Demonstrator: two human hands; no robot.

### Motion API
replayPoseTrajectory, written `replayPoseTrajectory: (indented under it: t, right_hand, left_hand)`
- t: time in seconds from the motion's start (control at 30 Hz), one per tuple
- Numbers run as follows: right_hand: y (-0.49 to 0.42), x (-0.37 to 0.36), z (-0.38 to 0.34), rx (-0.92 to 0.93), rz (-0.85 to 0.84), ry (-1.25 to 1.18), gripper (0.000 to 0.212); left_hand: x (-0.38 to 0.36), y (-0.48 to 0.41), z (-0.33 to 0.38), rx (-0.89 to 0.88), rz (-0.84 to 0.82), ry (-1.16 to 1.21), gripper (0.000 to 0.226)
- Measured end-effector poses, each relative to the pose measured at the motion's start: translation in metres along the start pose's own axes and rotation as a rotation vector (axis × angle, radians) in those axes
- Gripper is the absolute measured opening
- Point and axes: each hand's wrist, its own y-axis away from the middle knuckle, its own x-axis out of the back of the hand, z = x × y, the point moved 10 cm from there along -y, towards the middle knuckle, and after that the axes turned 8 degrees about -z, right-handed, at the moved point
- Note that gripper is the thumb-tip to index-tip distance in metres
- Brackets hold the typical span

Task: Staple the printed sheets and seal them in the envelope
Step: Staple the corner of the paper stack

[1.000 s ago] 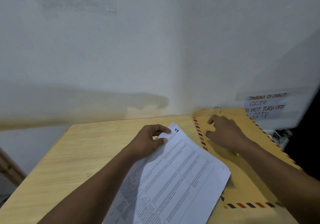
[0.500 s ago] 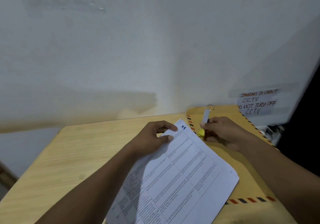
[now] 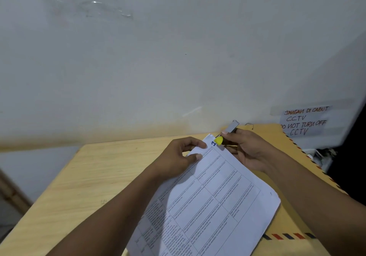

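A stack of printed sheets (image 3: 213,202) with table text and a blue "1" at the top corner lies tilted on the wooden table (image 3: 95,176). My left hand (image 3: 182,154) pinches the sheets near that top corner. My right hand (image 3: 249,149) holds a small stapler (image 3: 225,135) with a yellow tip and a grey metal arm, its yellow end touching the sheets' top corner. A brown envelope (image 3: 293,224) with a red and dark striped border lies under the sheets and under my right forearm.
A white wall stands right behind the table. A taped handwritten note (image 3: 305,121) reading "DO NOT TURN OFF CCTV" hangs at the right. The table's left and far edges are in view; dark clutter sits off its right side.
My right hand picked the stapler up off the envelope and brought it left to the sheets' top corner. My left hand kept its pinch on the sheets.
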Motion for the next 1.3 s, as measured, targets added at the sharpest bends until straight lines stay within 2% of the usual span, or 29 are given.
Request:
replayPoseTrajectory:
  t: [0.23,0.33,0.4,0.57,0.93,1.3]
  right_hand:
    - [-0.003,-0.007,0.001,0.028,-0.015,0.039,0.032]
    - [-0.004,-0.014,0.002,0.023,-0.030,0.125,0.049]
    - [-0.006,-0.015,0.000,0.039,-0.012,0.167,0.053]
    - [-0.008,-0.021,-0.011,0.123,0.010,0.187,0.027]
    - [-0.014,-0.026,-0.016,0.188,0.024,0.167,0.029]
    - [-0.014,-0.029,-0.014,0.196,0.010,0.157,0.023]
  left_hand:
    - [0.005,0.005,0.000,-0.002,0.007,0.004,0.023]
    - [0.005,0.006,0.002,-0.016,0.009,-0.004,0.023]
    - [0.006,0.006,0.002,-0.021,0.014,-0.004,0.023]
    - [0.009,0.008,0.000,-0.024,0.034,-0.005,0.021]
    - [0.020,0.013,-0.003,-0.018,0.125,-0.012,0.014]
    - [0.023,0.014,-0.004,-0.020,0.130,-0.022,0.015]
